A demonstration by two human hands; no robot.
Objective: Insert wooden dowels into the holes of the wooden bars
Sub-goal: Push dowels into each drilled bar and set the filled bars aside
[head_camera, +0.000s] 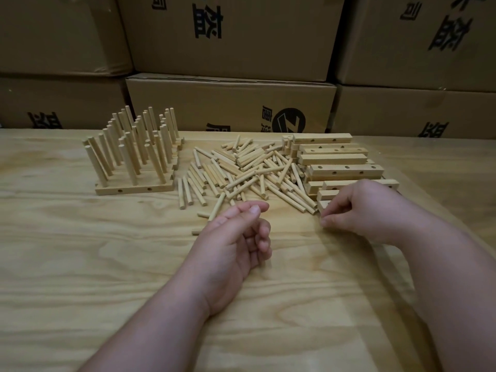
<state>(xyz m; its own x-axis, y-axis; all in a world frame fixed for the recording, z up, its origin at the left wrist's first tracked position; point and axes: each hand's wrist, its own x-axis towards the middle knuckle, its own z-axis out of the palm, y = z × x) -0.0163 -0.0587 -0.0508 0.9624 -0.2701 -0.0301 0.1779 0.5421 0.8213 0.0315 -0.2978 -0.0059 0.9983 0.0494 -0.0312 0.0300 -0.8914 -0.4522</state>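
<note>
Bar (326, 204) end pinched by right hand (357, 210); left hand (236, 237) loosely curled, empty.

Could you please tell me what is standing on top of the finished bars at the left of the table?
Many wooden dowels stand upright in the finished bars, several leaning slightly. The rear bars are mostly hidden behind the dowels, so their holes cannot be checked.

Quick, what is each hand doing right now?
Left hand: loosely curled, holding nothing.
Right hand: pinching the end of a wooden bar.
</note>
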